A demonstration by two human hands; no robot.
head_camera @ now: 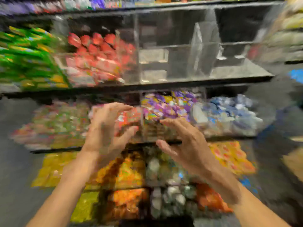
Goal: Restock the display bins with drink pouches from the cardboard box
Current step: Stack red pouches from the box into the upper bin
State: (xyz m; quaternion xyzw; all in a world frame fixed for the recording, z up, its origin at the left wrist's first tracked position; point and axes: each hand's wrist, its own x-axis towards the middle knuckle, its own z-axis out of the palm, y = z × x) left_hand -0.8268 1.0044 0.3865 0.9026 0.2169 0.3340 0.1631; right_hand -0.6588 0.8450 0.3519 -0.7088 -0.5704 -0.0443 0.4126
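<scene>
Head view, badly smeared by motion. Both forearms reaching up and forward from the bottom edge toward the middle shelf.

Left hand [106, 126] lifted in front of a clear bin of red-orange pouches [129, 118], fingers [114, 107] spread and arched like a claw, thumb below. Nothing plainly gripped, though too blurred to be sure. Right hand [185, 145] just beside it and slightly lower, palm turned inward, fingers fanned and relaxed, holding nothing.

Probably poised to settle or straighten the stock lying in that bin, hence the wide spread of both hands.

Drink pouches in clear bins all around: purple pouches [165, 105] and blue-white pouches [229, 112] on the same shelf, red pouches [98, 59] on the shelf above. Empty clear bins [164, 63] on that upper shelf, to the right of the red ones, likely the next to fill.

No cardboard box plainly visible. Tan shape [293, 161] at the right edge possibly it, impossible to tell.
</scene>
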